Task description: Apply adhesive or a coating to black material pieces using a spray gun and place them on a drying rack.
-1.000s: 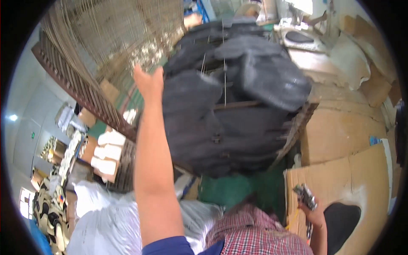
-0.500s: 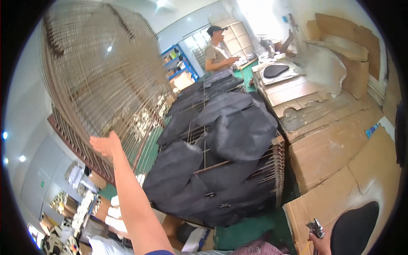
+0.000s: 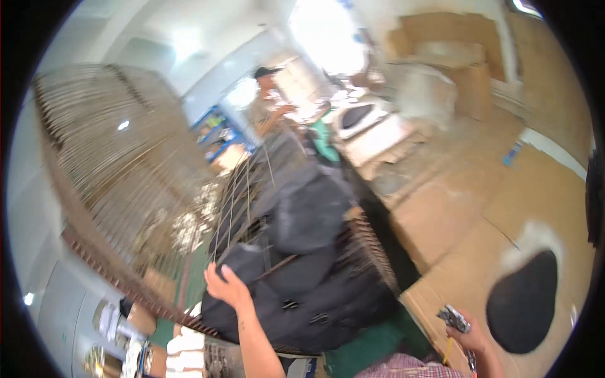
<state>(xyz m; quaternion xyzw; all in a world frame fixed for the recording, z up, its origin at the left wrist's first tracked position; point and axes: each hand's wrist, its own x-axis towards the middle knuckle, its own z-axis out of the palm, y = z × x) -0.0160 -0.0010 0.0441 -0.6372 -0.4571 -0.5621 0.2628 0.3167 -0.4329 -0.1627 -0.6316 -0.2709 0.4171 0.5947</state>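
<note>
My left hand (image 3: 228,286), fingers apart, is at the near left edge of a wire drying rack, by thin slanted wires. Whether it touches a wire is hard to tell through the blur. Black flat sheets (image 3: 309,214) lie overlapping on the rack beyond it. At the lower right my right hand (image 3: 474,337) is closed around a metal spray gun (image 3: 455,318) with a yellow hose (image 3: 449,350) hanging below. Beside it a black rounded, sole-shaped piece (image 3: 522,302) lies on the cardboard-covered table (image 3: 441,252), with pale overspray around its top.
Raised wire shelves (image 3: 126,138) stack up at the left, with a coiled spring-like edge. More springs (image 3: 372,242) run along the rack's right side. A person (image 3: 268,104) in a black cap stands at the far end. Upright cardboard (image 3: 441,38) shields the table's back.
My left hand has come down and right from the raised shelves to the rack's near edge. Slanted wires now show over the black sheets. My view has swung right; the spray gun stays in my right hand.
</note>
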